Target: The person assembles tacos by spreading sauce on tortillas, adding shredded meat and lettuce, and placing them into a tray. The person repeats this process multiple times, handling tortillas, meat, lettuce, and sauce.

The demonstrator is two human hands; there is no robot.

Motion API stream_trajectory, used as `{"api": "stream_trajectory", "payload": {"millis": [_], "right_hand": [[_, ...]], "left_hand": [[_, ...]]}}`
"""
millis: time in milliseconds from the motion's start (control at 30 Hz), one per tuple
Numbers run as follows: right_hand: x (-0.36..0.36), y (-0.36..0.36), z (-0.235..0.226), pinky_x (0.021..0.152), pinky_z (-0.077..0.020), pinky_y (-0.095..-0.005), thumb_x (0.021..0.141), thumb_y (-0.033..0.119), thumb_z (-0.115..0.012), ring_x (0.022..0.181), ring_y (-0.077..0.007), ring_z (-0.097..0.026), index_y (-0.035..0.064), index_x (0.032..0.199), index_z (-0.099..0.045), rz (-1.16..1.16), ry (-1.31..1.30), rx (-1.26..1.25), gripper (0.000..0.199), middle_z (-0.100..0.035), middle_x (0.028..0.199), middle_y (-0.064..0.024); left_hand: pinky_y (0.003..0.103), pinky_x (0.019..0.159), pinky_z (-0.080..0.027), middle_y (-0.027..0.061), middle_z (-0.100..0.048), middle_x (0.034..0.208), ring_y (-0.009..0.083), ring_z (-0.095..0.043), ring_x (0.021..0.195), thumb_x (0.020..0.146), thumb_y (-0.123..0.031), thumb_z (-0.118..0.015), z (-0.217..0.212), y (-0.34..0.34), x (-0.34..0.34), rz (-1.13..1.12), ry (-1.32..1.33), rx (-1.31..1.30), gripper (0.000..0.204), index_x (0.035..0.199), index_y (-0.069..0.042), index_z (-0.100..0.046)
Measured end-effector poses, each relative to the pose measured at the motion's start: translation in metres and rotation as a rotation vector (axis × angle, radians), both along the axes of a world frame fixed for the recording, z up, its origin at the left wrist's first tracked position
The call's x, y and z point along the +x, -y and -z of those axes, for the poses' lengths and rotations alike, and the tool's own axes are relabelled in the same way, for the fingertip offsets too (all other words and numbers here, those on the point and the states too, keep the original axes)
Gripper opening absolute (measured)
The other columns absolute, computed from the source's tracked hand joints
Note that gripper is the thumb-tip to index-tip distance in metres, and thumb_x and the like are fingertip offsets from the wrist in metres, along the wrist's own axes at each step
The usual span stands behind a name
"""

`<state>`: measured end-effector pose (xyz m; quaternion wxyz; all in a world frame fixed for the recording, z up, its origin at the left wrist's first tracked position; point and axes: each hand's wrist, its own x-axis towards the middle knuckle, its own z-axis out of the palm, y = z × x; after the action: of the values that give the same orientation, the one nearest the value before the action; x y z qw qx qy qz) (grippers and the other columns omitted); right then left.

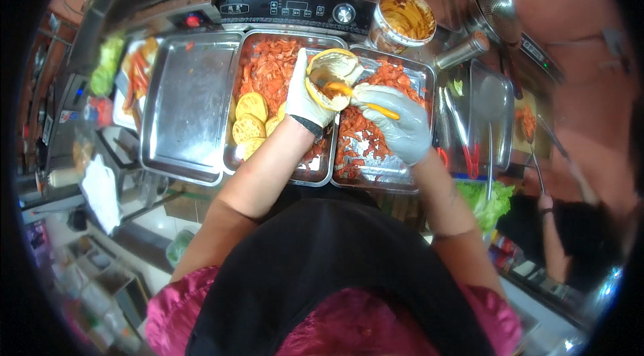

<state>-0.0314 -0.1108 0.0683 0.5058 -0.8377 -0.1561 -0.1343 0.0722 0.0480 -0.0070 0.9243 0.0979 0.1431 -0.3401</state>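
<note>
Now left hand (303, 97) cups split bun (333, 73) upright; right hand (396, 121) grips yellow spoon (365, 102), handle running right, bowl inside bun, over meat tray (376, 168).

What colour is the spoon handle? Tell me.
Yellow-orange, in the head view: spoon in the right hand.

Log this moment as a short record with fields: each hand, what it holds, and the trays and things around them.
left hand: gloved left hand holds a split round bun, opened
right hand: gloved right hand grips a yellow-handled spreader, its tip inside the bun
middle tray: reddish chopped filling, with flat round buns stacked at its left side
right tray: more reddish filling
left tray: steel, nearly bare
behind: sauce-smeared can; cooker control panel
right side: red-tipped tongs; lettuce
</note>
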Motion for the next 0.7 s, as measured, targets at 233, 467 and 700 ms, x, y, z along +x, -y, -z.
{"api": "stream_trajectory", "payload": {"millis": [233, 467, 700], "right_hand": [[-0.014, 0.01, -0.014, 0.084, -0.056, -0.032, 0.087, 0.001, -0.073, 0.097, -0.0202, -0.07, 0.0018, 0.111, -0.071, -0.04, -0.194, 0.236, 0.024, -0.072, 0.109, -0.0124], [-0.003, 0.0, -0.025, 0.084, -0.055, -0.0337, 0.088, 0.003, -0.071, 0.095, -0.026, -0.07, 0.0038, 0.114, -0.07, 0.097, 0.168, -0.21, 0.026, -0.071, 0.11, -0.0143], [-0.02, -0.01, -0.014, 0.082, -0.0549, -0.0328, 0.087, 0.002, -0.072, 0.096, -0.0243, -0.07, 0.0027, 0.113, -0.069, 0.107, -0.003, 0.093, 0.025, -0.072, 0.109, -0.014]], "left_hand": [[0.054, 0.101, -0.049, 0.0233, -0.059, 0.13, 0.0388, -0.06, 0.117, 0.097, -0.059, -0.045, -0.011, -0.017, -0.006, 0.032, -0.057, 0.072, 0.069, 0.134, -0.001, -0.054], [0.049, 0.093, -0.054, 0.0171, -0.064, 0.125, 0.0338, -0.062, 0.113, 0.1, -0.042, -0.045, -0.007, 0.0, -0.021, 0.058, -0.044, 0.083, 0.049, 0.129, -0.005, -0.06], [0.054, 0.092, -0.054, 0.016, -0.064, 0.127, 0.0339, -0.062, 0.116, 0.102, -0.044, -0.04, 0.004, -0.006, -0.013, 0.063, -0.064, 0.092, 0.049, 0.129, -0.008, -0.06]]}}
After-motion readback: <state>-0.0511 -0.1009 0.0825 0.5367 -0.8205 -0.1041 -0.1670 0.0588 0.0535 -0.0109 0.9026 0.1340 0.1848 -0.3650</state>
